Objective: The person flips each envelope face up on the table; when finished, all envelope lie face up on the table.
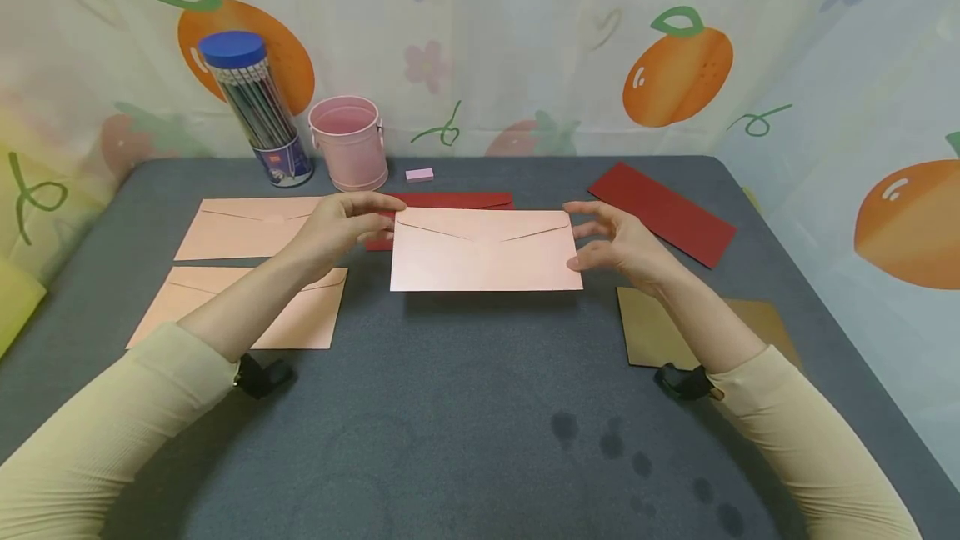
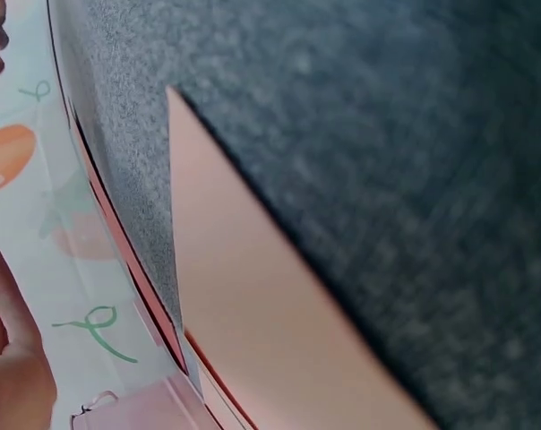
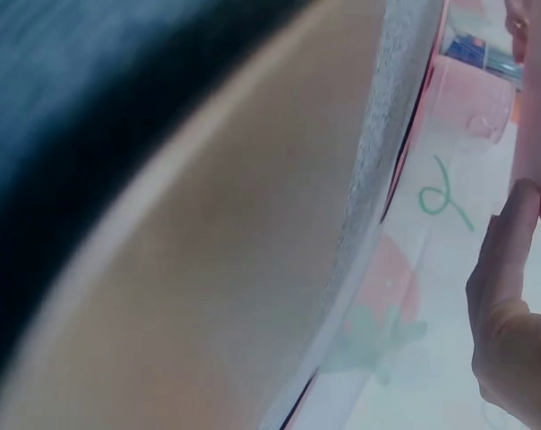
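Between the left hand (image 1: 343, 225) and right hand (image 1: 624, 247), each pinching one end, a pale pink envelope (image 1: 486, 261) extends, long axis running left to right.

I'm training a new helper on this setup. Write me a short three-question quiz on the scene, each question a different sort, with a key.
1. Multiple choice: in the head view, where do the left hand and right hand hold the pale pink envelope?
A) Both at its bottom edge
B) One at each end
C) Both at its middle

2. True or false: in the head view, the small pink block lies to the right of the pink bucket.

3. Fill in: the tub of pencils has a ____ lid.

Key: 1. B; 2. True; 3. blue.
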The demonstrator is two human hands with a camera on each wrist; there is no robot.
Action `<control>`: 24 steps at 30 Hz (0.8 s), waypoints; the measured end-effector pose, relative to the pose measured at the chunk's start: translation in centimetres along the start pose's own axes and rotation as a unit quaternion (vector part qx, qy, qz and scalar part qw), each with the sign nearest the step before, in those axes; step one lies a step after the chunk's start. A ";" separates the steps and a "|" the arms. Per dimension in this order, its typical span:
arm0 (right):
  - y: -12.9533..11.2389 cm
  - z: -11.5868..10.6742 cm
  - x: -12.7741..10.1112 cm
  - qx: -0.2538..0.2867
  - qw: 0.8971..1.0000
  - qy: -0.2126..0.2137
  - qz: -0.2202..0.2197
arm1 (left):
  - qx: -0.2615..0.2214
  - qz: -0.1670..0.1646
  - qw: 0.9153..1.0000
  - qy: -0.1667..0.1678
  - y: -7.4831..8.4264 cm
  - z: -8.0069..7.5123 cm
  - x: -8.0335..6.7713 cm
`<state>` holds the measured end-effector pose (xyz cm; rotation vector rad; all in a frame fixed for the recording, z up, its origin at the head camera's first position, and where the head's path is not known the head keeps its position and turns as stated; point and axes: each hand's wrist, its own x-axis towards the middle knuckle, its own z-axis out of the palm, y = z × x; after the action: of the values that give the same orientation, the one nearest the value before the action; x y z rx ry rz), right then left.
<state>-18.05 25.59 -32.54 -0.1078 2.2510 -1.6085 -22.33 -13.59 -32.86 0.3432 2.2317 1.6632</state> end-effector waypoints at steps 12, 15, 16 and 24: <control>-0.3 1.8 0.9 -0.003 1.000 -0.015 0.005 | 0.075 -0.062 0.995 0.012 -0.2 -0.9 0.2; -0.4 2.3 1.3 -0.010 1.000 -0.020 0.010 | 0.092 -0.077 0.993 -0.010 -0.2 -1.4 0.3; -0.5 2.5 1.5 -0.013 1.000 -0.023 0.011 | 0.097 -0.082 0.992 -0.019 -0.3 -1.6 0.3; -0.8 4.1 2.0 -0.032 0.998 -0.051 0.023 | 0.124 -0.091 0.985 -0.081 -1.0 -2.9 0.4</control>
<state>-18.66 21.05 -33.49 -0.1520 2.2114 -1.4730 -23.86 -16.24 -33.11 0.3133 2.2734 1.2238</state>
